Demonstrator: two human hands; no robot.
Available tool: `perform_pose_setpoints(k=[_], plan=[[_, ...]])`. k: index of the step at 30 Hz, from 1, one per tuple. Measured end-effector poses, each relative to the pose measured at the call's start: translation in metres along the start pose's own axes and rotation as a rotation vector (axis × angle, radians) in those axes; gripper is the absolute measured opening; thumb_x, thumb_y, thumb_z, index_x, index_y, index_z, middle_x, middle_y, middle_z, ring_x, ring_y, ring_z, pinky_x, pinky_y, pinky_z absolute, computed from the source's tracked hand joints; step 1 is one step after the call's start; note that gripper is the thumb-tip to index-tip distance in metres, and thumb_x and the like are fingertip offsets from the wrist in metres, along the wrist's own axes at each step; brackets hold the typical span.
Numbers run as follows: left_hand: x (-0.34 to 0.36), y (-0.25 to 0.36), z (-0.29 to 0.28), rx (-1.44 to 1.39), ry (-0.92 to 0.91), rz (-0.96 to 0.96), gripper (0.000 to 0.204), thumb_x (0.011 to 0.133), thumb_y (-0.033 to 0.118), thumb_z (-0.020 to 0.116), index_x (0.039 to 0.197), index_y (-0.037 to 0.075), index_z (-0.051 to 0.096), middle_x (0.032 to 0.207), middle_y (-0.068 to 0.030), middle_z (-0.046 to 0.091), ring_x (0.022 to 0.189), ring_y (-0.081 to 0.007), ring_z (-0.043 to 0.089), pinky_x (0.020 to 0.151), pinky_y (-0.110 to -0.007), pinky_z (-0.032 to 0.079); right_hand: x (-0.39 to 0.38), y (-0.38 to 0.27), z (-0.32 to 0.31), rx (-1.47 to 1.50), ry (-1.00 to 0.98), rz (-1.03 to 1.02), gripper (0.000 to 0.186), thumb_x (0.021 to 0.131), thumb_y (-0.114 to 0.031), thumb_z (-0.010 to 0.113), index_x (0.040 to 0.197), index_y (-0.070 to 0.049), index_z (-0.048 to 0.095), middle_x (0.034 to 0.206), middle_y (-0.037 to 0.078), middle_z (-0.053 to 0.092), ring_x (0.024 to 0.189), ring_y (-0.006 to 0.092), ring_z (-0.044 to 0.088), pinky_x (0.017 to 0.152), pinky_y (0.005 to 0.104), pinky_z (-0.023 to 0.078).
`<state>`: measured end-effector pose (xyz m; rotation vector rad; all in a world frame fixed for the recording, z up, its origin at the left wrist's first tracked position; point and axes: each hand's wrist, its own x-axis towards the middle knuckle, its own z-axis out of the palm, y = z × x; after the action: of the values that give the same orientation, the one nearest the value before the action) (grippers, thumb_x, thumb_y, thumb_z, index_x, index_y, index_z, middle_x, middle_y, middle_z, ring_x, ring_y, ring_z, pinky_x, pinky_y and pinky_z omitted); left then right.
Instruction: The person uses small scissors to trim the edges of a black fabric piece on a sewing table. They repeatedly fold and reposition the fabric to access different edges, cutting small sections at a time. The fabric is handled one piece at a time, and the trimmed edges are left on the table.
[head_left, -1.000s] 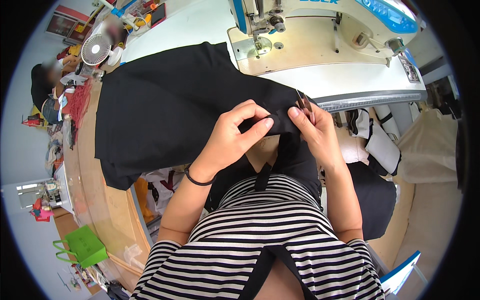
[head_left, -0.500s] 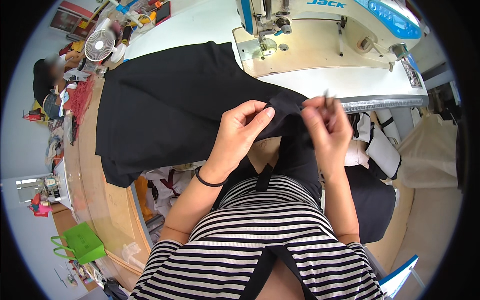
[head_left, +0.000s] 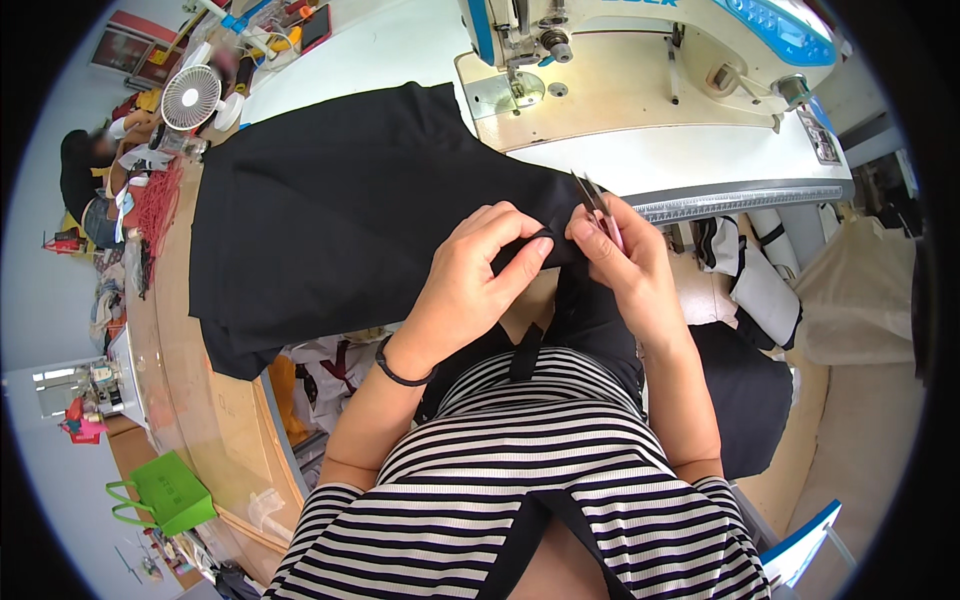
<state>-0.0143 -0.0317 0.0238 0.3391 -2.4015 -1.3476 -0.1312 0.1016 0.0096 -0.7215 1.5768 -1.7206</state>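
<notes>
A large piece of black fabric (head_left: 330,200) lies over the table, its right end drawn toward my body. My left hand (head_left: 490,262) pinches an edge of this cloth between thumb and fingers. Close beside it, my right hand (head_left: 622,255) is closed around small thread scissors (head_left: 597,205), whose two pointed blades stick up past the fingers, slightly apart. The right thumb and fingertips are at the cloth too; whether they also grip it I cannot tell.
Beyond the cloth stands a white and blue sewing machine (head_left: 640,75). A ruler strip (head_left: 700,207) runs along the table's front edge. A white fan (head_left: 192,98) and a person (head_left: 90,165) are at far left. A green bag (head_left: 165,492) sits lower left; dark fabric (head_left: 745,400) hangs at right.
My right hand has come left, nearer the left hand, and the scissor blades now show plainly. The fabric end between the hands is folded down. The view has shifted slightly.
</notes>
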Motion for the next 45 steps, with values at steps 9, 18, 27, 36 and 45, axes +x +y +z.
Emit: perform_pose_setpoints(k=[9, 18, 27, 36, 45], plan=[[0.002, 0.004, 0.001, -0.032, -0.005, -0.039, 0.01, 0.08, 0.01, 0.06, 0.082, 0.001, 0.056, 0.07, -0.0086, 0.054, 0.06, -0.0241, 0.053, 0.057, -0.03, 0.042, 0.0, 0.0, -0.006, 0.608, -0.276, 0.214, 0.017, 0.092, -0.021, 0.052, 0.089, -0.004, 0.053, 0.061, -0.005, 0.039, 0.045, 0.0026, 0.026, 0.042, 0.0194, 0.019], [-0.002, -0.024, -0.009, 0.248, 0.049, -0.004, 0.01, 0.085, 0.009, 0.059, 0.086, -0.002, 0.057, 0.069, -0.0028, 0.055, 0.063, -0.0087, 0.049, 0.058, -0.022, 0.04, 0.001, -0.027, -0.038, 1.178, -0.132, -0.364, 0.015, 0.097, -0.017, 0.038, 0.098, -0.004, 0.047, 0.057, -0.006, 0.025, 0.045, 0.0031, 0.02, 0.04, 0.0192, 0.019], [0.017, -0.027, -0.045, -0.456, 0.151, -0.291, 0.017, 0.087, 0.01, 0.059, 0.099, -0.001, 0.063, 0.087, 0.0016, 0.06, 0.081, -0.0038, 0.053, 0.077, -0.017, 0.042, 0.077, 0.012, -0.149, -0.501, 0.534, -0.157, 0.023, 0.092, -0.022, 0.048, 0.102, -0.005, 0.06, 0.065, 0.001, 0.048, 0.056, 0.0093, 0.045, 0.053, 0.0221, 0.035], [0.034, -0.024, -0.058, -0.467, 0.24, -0.216, 0.015, 0.086, 0.009, 0.062, 0.097, -0.001, 0.064, 0.085, 0.0012, 0.062, 0.08, -0.0033, 0.054, 0.073, -0.017, 0.044, 0.116, 0.049, -0.163, -1.37, 0.632, -0.386, 0.019, 0.084, -0.015, 0.051, 0.1, -0.011, 0.061, 0.098, 0.008, 0.057, 0.09, 0.0296, 0.055, 0.074, 0.0392, 0.045], [0.047, -0.028, -0.062, -0.443, 0.221, -0.209, 0.017, 0.086, 0.011, 0.061, 0.1, 0.0, 0.063, 0.092, 0.0005, 0.061, 0.089, -0.006, 0.054, 0.083, -0.02, 0.04, 0.129, 0.059, -0.153, -1.374, 0.492, -0.631, 0.025, 0.08, -0.005, 0.055, 0.103, -0.011, 0.062, 0.093, 0.007, 0.058, 0.09, 0.0238, 0.052, 0.081, 0.0365, 0.04]])
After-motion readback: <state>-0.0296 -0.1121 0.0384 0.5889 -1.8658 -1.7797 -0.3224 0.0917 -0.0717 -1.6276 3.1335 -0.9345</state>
